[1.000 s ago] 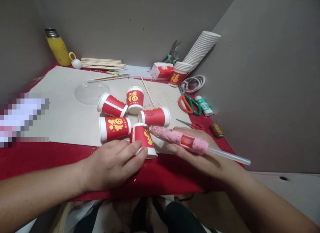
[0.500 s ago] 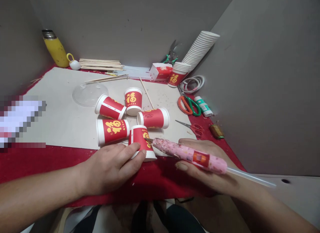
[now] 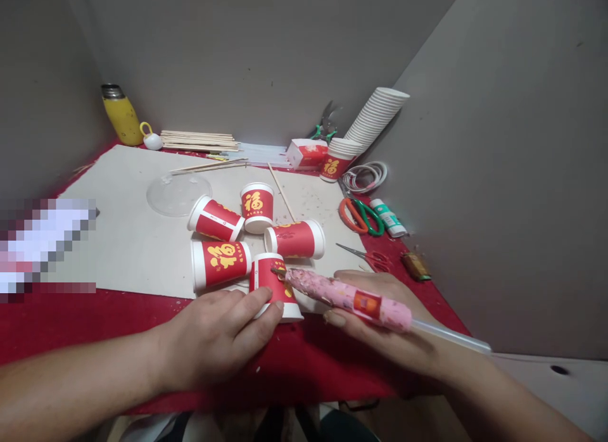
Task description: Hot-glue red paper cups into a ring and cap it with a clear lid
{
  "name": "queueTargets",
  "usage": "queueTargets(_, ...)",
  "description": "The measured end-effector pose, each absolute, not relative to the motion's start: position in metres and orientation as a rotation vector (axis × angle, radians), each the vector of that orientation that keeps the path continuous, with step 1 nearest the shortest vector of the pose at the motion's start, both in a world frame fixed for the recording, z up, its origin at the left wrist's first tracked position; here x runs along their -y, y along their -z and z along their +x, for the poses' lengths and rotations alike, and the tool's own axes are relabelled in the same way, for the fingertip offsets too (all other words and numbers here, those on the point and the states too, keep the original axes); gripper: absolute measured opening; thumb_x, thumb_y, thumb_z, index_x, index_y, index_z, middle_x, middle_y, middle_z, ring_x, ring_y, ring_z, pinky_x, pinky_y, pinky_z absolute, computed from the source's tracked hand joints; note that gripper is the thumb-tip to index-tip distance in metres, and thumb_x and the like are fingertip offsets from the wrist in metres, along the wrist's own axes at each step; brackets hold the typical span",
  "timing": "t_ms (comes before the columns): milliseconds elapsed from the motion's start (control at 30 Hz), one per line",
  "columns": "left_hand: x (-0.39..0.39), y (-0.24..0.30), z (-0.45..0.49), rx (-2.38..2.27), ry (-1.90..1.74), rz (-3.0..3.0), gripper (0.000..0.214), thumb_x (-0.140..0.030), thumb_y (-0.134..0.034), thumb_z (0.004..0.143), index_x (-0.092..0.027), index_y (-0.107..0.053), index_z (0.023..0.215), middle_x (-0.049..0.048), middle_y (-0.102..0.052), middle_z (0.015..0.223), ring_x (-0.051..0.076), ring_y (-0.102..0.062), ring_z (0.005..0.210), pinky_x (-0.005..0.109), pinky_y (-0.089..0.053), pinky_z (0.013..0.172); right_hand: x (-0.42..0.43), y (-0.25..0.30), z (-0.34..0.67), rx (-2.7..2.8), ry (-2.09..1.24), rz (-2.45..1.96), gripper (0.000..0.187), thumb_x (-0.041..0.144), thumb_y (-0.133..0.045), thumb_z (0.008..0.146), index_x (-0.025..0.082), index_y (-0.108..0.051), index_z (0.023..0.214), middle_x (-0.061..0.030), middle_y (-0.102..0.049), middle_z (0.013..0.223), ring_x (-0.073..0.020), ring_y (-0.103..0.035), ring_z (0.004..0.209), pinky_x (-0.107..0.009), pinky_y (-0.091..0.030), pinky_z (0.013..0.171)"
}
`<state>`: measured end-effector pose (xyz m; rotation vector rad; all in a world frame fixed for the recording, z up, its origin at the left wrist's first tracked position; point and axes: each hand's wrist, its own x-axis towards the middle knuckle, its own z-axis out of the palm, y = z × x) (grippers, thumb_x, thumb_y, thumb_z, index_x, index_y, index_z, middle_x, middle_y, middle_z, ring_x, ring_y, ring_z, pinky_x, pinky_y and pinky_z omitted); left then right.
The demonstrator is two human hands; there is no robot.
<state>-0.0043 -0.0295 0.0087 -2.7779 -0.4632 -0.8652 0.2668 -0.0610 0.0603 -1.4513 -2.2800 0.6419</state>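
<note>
Several red paper cups with white rims and gold characters lie on their sides in a ring. My left hand is closed on the nearest paper cup, thumb and fingers on its rim end. In my right hand is a pink hot glue gun, a clear glue stick sticking out of its back. The gun's dark nozzle points left at the upper side of that cup; whether it touches I cannot tell. Around it lie a left cup, a back cup and a right cup.
Grey board covers part of the red cloth. To the right lie scissors, small scissors and a white-green tube. Behind stand stacked cups, wooden sticks and a yellow bottle. A clear disc lies left.
The whole view has shifted, with things sitting lower in the picture. The glue gun's nozzle has moved slightly left and up along the nearest cup. My left hand keeps its hold.
</note>
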Motion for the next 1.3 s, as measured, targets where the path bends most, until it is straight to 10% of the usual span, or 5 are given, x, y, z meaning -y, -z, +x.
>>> queueTargets(100,0.029,-0.005,-0.004,0.466,0.917,-2.772,0.028,-0.014,-0.035,0.104,-0.01,-0.055,0.124,0.0128,-0.074,0.11,0.018,-0.072,0.08,0.032,-0.062,0.072,0.07,-0.058,0.27,2.276,-0.621,-1.462,0.046,0.058,-0.048,0.096,0.023,-0.061,0.068,-0.0005,-0.06,0.06,-0.0144,-0.054,0.052,-0.03,-0.043,0.051)
queueTargets(500,0.027,-0.002,-0.004,0.461,0.936,-2.793,0.028,-0.014,-0.036,0.103,-0.009,-0.055,0.124,0.014,-0.072,0.112,0.019,-0.071,0.081,0.032,-0.061,0.072,0.045,-0.06,0.262,2.184,-0.706,-1.501,0.035,0.043,-0.054,0.095,0.025,-0.078,0.113,-0.0077,-0.079,0.1,-0.0278,-0.073,0.102,-0.037,-0.06,0.089)
queueTargets(933,0.029,0.002,-0.006,0.508,0.88,-2.771,0.03,-0.015,-0.037,0.103,-0.013,-0.054,0.128,0.0115,-0.072,0.113,0.017,-0.07,0.085,0.03,-0.061,0.075,0.064,-0.057,0.269,2.256,-0.663,-1.499,0.038,0.053,-0.051,0.095,0.024,-0.07,0.08,-0.0031,-0.068,0.069,-0.0172,-0.063,0.06,-0.03,-0.054,0.059)
queueTargets(1300,0.028,-0.002,-0.005,0.476,0.872,-2.785,0.031,-0.013,-0.035,0.101,-0.012,-0.054,0.126,0.0113,-0.072,0.112,0.017,-0.069,0.08,0.029,-0.058,0.075,0.059,-0.059,0.273,2.194,-0.696,-1.506,0.031,0.043,-0.054,0.095,0.028,-0.077,0.11,-0.0067,-0.078,0.096,-0.0269,-0.074,0.096,-0.038,-0.061,0.081)
